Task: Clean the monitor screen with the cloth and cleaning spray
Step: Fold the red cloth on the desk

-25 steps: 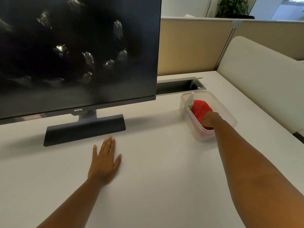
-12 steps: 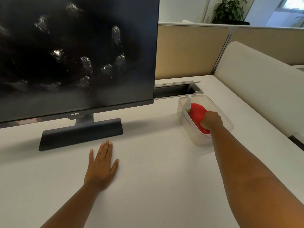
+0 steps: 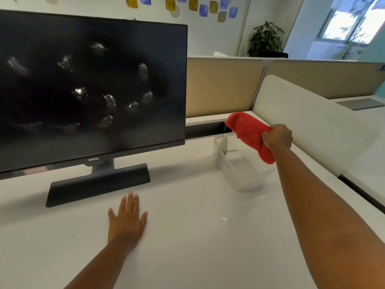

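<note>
A black monitor point(image 3: 91, 88) stands at the left of the white desk, its dark screen marked with several pale smudges. My right hand point(image 3: 277, 137) is raised above a clear plastic box point(image 3: 243, 174) and grips a red cloth point(image 3: 249, 133), which hangs from both sides of the fist. A small white spray bottle point(image 3: 224, 144) with a green label stands upright in the far corner of the box. My left hand point(image 3: 127, 217) lies flat on the desk, fingers spread, in front of the monitor's stand point(image 3: 98, 184).
A recessed cable slot point(image 3: 205, 129) runs behind the box. Beige partitions point(image 3: 223, 86) rise beyond the desk, and a white divider panel point(image 3: 308, 119) borders it on the right. A potted plant point(image 3: 265, 38) stands further back. Bare white desk surface point(image 3: 208, 236) lies between my arms.
My right hand has closed on the red cloth and lifted it out of the plastic box. The view has tilted upward. My left hand has stayed flat on the desk.
</note>
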A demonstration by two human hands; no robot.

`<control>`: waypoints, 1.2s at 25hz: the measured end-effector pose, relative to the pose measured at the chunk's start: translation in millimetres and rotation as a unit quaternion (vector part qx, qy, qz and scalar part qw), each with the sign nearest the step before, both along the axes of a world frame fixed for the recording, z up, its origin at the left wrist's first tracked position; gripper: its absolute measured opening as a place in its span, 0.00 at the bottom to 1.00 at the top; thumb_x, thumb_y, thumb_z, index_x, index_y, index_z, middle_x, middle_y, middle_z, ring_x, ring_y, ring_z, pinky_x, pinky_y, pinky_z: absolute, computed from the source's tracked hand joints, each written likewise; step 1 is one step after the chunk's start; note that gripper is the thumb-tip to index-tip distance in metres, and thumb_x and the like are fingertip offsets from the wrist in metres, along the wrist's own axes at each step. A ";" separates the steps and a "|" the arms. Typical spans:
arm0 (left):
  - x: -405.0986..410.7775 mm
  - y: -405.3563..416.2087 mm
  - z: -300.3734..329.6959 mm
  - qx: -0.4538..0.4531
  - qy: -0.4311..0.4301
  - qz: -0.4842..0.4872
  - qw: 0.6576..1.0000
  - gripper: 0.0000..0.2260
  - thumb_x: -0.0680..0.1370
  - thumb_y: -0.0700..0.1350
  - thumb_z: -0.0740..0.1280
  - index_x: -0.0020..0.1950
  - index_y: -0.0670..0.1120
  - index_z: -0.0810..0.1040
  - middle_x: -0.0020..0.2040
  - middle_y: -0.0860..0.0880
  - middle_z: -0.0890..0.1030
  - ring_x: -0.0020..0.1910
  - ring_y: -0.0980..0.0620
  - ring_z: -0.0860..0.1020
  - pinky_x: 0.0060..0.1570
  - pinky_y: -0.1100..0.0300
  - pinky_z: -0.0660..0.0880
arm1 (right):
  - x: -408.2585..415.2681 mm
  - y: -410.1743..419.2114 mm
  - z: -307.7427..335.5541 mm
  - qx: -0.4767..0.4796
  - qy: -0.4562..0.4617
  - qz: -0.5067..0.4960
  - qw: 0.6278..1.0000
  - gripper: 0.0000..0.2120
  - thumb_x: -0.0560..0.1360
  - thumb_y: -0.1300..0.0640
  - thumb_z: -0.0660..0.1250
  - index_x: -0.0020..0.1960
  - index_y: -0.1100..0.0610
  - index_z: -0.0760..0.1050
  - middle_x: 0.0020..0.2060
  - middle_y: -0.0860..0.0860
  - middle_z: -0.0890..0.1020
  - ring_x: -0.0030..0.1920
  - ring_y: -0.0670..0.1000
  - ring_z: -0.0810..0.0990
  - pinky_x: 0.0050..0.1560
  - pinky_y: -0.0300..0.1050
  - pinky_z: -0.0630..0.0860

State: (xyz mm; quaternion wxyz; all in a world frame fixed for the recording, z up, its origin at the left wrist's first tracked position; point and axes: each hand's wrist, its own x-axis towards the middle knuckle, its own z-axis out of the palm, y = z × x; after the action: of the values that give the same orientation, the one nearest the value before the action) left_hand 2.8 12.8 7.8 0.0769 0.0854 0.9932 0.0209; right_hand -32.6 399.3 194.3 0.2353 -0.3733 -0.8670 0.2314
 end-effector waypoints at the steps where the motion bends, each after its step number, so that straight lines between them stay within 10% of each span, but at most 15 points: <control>1: 1.4 -0.6 0.9 -0.004 -0.005 -0.003 1.000 0.27 0.79 0.57 0.41 0.73 0.45 0.36 0.76 0.46 0.39 0.75 0.47 0.41 0.73 0.47 0.47 | 3.6 -2.1 10.6 0.011 0.017 -0.001 1.000 0.15 0.71 0.63 0.62 0.55 0.62 0.78 0.52 0.62 0.81 0.53 0.64 0.77 0.54 0.52 0.74; 11: 41.4 -47.1 0.6 0.019 0.013 -0.001 1.000 0.38 0.68 0.66 0.25 0.73 0.46 0.34 0.73 0.49 0.34 0.75 0.49 0.40 0.73 0.47 0.42 | 34.0 -79.4 45.0 0.059 -0.024 0.230 0.971 0.15 0.70 0.61 0.64 0.56 0.56 0.80 0.53 0.58 0.82 0.55 0.58 0.76 0.52 0.45 0.71; 20: 43.1 -78.1 3.8 0.052 0.010 0.045 0.998 0.27 0.80 0.55 0.44 0.74 0.45 0.40 0.77 0.47 0.43 0.75 0.49 0.43 0.72 0.45 0.44 | 42.4 -191.1 -45.3 0.043 -0.082 0.378 0.921 0.14 0.74 0.60 0.62 0.58 0.59 0.78 0.54 0.56 0.82 0.53 0.55 0.78 0.55 0.45 0.73; 30: 42.4 -113.7 32.9 0.271 0.021 0.123 0.955 0.22 0.80 0.50 0.50 0.73 0.46 0.55 0.74 0.43 0.60 0.74 0.44 0.57 0.72 0.46 0.50 | 88.0 -252.5 -112.6 0.025 -0.218 0.633 0.743 0.15 0.71 0.59 0.65 0.56 0.54 0.79 0.55 0.50 0.82 0.54 0.46 0.76 0.53 0.38 0.70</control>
State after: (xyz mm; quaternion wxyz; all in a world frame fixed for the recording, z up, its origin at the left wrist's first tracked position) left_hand 45.2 -101.0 40.7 0.0265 -0.0189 0.9544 0.2966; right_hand 55.3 146.8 81.7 -0.1511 0.2271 -0.9370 0.2180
